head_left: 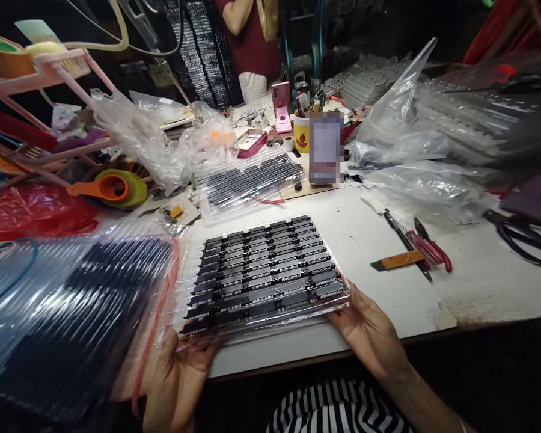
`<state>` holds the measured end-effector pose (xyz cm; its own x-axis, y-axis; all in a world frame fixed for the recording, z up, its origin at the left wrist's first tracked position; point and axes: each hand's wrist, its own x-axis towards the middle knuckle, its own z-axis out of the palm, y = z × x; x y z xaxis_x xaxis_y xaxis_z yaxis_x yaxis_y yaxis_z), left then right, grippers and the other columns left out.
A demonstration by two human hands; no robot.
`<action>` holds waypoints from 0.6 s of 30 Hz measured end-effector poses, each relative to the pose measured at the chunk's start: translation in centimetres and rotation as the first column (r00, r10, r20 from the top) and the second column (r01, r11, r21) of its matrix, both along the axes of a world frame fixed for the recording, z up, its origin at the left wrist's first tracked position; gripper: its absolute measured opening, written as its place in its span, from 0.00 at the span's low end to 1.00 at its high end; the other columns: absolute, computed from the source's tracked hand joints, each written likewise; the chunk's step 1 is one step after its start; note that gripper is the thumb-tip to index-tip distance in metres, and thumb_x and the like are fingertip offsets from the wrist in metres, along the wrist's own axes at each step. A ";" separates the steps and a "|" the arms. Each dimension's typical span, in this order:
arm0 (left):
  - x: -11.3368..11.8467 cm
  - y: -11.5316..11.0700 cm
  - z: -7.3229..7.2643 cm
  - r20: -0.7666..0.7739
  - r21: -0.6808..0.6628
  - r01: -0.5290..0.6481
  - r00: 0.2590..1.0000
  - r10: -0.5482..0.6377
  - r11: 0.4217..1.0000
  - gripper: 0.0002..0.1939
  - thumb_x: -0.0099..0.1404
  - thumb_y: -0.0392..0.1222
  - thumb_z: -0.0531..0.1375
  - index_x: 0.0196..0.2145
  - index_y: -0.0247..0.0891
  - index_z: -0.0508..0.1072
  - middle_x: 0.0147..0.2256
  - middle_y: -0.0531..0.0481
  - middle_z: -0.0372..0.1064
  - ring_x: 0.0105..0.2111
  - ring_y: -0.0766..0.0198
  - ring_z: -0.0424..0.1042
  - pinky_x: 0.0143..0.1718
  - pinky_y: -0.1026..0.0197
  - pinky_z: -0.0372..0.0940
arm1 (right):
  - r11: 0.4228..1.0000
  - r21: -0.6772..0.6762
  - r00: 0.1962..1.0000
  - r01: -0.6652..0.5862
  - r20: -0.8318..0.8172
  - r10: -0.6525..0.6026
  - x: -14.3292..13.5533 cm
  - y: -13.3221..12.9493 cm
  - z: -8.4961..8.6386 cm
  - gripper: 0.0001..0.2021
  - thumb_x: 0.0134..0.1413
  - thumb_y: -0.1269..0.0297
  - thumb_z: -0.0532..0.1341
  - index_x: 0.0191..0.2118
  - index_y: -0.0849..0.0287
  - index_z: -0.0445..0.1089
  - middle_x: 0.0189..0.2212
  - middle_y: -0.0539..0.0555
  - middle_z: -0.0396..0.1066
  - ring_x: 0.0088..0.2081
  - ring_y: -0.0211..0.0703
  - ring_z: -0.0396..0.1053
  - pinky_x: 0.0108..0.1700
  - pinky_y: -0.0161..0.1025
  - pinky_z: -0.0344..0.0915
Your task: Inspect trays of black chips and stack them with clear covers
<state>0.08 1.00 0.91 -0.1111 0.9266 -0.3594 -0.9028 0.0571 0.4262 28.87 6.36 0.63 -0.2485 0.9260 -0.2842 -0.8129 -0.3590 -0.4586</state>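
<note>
Clear ribbed plastic tray filled with rows of black, comb-toothed parts (261, 264), held slightly tilted over the near edge of the white desk (365, 307). The left hand (184, 361) supports its near left corner, fingers beneath; the right hand (365, 325) pinches its near right corner, thumb at the side and fingers under it. Left of the tray: a stack of clear-wrapped dark parts (81, 319) with a red tie (151, 337) along its right side. Behind the tray: a second clear tray of dark strips (252, 180), lying flat. Behind and to the right: a phone with a pixelated screen (325, 149), upright beside a yellow mug of pens (301, 133). Right: a cutter with an orange-brown grip (401, 260), touching or just beside red-handled pliers (433, 246). Far side: crumpled clear plastic bags (401, 132) and a person in a dark red top (255, 42).
</note>
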 end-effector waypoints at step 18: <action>0.8 0.4 0.3 -0.104 -0.151 -0.157 0.984 0.142 0.976 0.22 0.68 0.34 0.42 0.42 0.42 0.76 0.41 0.45 0.77 0.42 0.53 0.76 0.43 0.43 0.70 | 1.000 0.021 0.999 0.007 0.038 -0.008 0.1 -0.1 -0.7 0.16 0.64 0.61 0.53 0.55 0.51 0.67 0.54 0.53 0.68 0.55 0.45 0.65 0.59 0.49 0.61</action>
<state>0.89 1.43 1.17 -0.2834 0.8293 -0.4816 -0.8635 -0.0022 0.5043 28.97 6.23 -0.03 -0.2310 0.9336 -0.2739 -0.7975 -0.3430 -0.4964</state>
